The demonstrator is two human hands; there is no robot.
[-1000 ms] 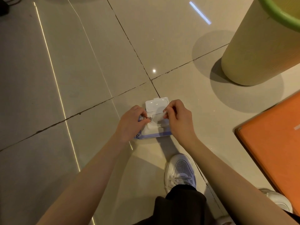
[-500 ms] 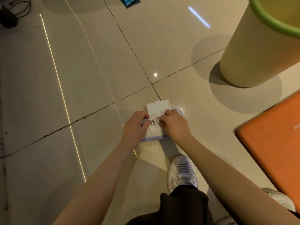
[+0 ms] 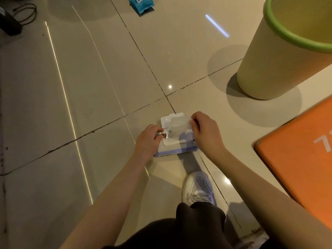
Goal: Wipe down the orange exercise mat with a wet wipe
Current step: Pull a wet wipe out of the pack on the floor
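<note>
A pack of wet wipes (image 3: 172, 150) with a purple wrapper and a white flip lid, lid open, lies on the tiled floor in front of me. My left hand (image 3: 148, 141) holds the pack's left end down, fingers curled on it. My right hand (image 3: 204, 130) pinches a white wet wipe (image 3: 177, 125) that stands partly pulled up out of the pack's opening. The orange exercise mat (image 3: 303, 151) lies flat on the floor at the right edge, apart from both hands.
A tall beige bin with a green rim (image 3: 280, 56) stands at the upper right, near the mat's far corner. A blue packet (image 3: 142, 4) lies on the floor at the top. A black device with cables (image 3: 9, 22) sits top left. My white shoe (image 3: 197, 189) is just below the pack.
My right hand has lifted up and to the right, drawing a wipe out of the pack. My left hand stays on the pack's left end. The view has tilted slightly up.
</note>
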